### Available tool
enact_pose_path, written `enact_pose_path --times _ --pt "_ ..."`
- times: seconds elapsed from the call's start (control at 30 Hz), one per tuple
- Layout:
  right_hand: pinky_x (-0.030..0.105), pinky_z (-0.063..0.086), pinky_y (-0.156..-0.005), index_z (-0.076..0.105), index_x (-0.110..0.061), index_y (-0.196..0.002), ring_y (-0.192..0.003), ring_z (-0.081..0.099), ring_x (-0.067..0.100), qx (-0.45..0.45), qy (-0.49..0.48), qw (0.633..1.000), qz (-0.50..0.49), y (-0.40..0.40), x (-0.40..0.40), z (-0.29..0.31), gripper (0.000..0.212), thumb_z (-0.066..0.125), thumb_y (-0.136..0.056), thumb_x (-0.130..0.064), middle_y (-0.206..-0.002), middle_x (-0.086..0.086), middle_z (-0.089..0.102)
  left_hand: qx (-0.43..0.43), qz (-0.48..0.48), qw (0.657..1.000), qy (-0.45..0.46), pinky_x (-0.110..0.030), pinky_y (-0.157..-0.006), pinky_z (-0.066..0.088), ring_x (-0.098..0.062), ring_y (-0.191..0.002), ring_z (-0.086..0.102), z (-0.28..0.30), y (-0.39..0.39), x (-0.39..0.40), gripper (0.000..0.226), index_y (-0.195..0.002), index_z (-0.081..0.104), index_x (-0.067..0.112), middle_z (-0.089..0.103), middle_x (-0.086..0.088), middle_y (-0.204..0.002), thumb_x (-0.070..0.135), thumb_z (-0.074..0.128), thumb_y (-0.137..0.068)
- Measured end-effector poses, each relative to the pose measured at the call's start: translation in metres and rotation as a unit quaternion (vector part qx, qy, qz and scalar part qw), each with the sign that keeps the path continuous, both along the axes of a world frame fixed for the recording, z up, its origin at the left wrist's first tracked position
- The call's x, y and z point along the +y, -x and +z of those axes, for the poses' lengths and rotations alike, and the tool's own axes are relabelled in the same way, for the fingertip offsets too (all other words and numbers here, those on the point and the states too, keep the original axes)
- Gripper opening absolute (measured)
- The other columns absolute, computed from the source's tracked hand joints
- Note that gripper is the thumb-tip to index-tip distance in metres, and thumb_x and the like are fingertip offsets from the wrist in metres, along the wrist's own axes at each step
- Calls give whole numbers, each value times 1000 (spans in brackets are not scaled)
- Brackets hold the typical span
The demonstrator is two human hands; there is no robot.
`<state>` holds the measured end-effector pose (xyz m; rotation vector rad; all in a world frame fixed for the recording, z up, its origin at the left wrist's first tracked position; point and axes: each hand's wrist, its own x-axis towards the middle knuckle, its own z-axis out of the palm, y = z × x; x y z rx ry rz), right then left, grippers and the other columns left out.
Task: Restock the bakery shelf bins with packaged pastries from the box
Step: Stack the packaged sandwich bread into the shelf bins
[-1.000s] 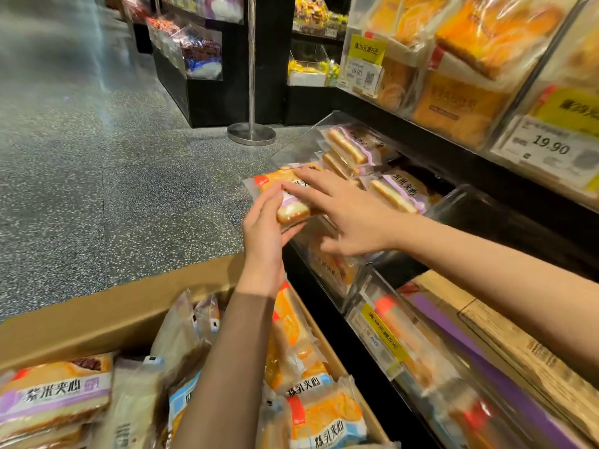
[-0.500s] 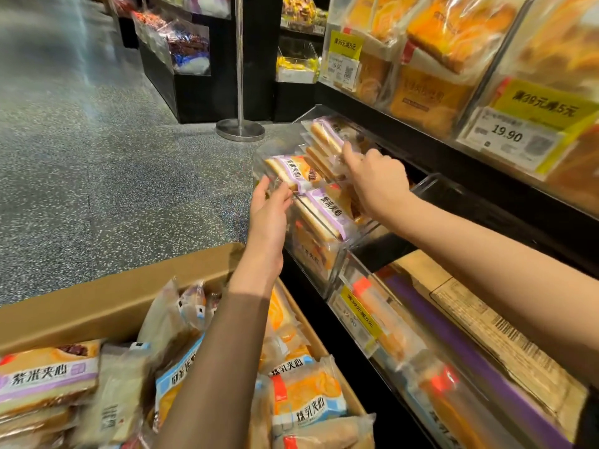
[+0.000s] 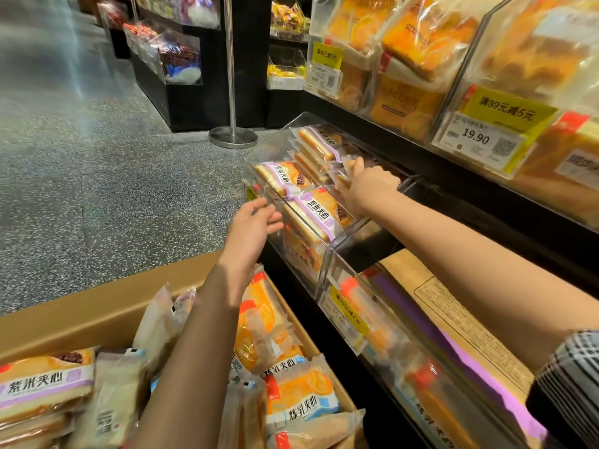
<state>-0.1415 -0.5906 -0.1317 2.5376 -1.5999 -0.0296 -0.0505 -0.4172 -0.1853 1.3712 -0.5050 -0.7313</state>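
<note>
While the right hand point(image 3: 369, 186) reaches into the clear shelf bin point(image 3: 301, 254), fingers on purple-label pastry packs point(image 3: 319, 212) stacked inside, its grip can't be told: fingers are hidden among the packs. Left hand point(image 3: 251, 230) hovers just beside the bin front, fingers relaxed apart, holding nothing. Cardboard box point(image 3: 97, 306) below holds orange-label packs point(image 3: 299, 400) and 1 purple-label pack point(image 3: 45, 384).

L hand point(image 3: 251, 222) open — R hand point(image 3: 368, 187) curled.
</note>
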Motion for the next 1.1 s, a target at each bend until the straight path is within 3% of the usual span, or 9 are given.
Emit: enact_pose_path --times 0.13,0.23,0.3,0.4,0.53,0.63,0.77,0.93,1.1 --pt "55 28 -109 4 -13 -153 -133 35 45 45 12 999 -18 -3 28 0 94 67 -85 -29 -144 28 37 -74 -97 988 -97 -7 -44 42 -20 -87 58 -12 -2 11 33 -130 48 -1 60 -19 -107 11 44 -99" --pt "54 38 -104 44 -3 -135 -114 54 38 47 99 991 76 -8 54 -3 50 54 -90 -19 -118 20 60 -197 -174 947 -185 -10 -57 48 -14 -74 56 -17 -12 28 29 -124 54 2 60 -9 -93 13 51 -97" --pt "50 43 -99 61 -5 -108 -103 58 33 -19 105 986 125 -11 72 0 23 52 -90 -16 -104 13 64 -263 -233 900 -259 -14 -60 48 -13 -73 57 -19 -19 44 23 -117 57 10 60 -6 -93 19 53 -97" --pt "47 48 -92 63 -8 -105 -102 59 32 -189 9 970 151 -15 97 -2 23 48 -94 -21 -103 12 64 -283 -270 847 -360 -24 -56 47 -16 -63 52 -24 -28 66 6 -97 56 16 56 -11 -87 18 51 -98" --pt "39 51 -85 59 -18 -72 -92 63 34 -310 -159 909 230 -28 141 -29 23 46 -91 -23 -93 18 68 -301 -277 799 -441 -28 -69 49 -19 -77 49 -32 -38 100 27 -117 57 4 52 -12 -97 22 51 -98" --pt "36 52 -81 67 -17 -84 -93 65 32 -265 -211 894 295 -40 178 -54 20 49 -90 -23 -93 15 71 -297 -258 761 -516 -30 -69 48 -25 -88 57 -42 -45 129 34 -124 54 -1 57 -14 -109 21 49 -98" --pt "34 48 -79 68 -17 -103 -102 62 33 -139 -229 883 385 -48 225 -89 26 48 -90 -24 -106 15 69 -308 -204 741 -562 -31 -72 44 -23 -92 57 -54 -61 175 30 -109 61 2 62 -15 -105 27 53 -95" --pt "53 33 -106 65 -24 -112 -129 35 46 -1 -261 867 424 -58 259 -123 33 45 -88 -33 -133 21 52 -337 36 783 -521 -28 -91 42 -26 -112 58 -69 -82 235 31 -118 64 9 64 -11 -121 17 63 -88" --pt "40 43 -99 67 -15 -108 -117 55 30 -10 -274 844 462 -48 271 -125 28 48 -90 -26 -115 12 66 -265 126 753 -589 -37 -103 38 -34 -124 47 -103 -99 249 56 -137 43 3 47 -21 -137 33 58 -91"
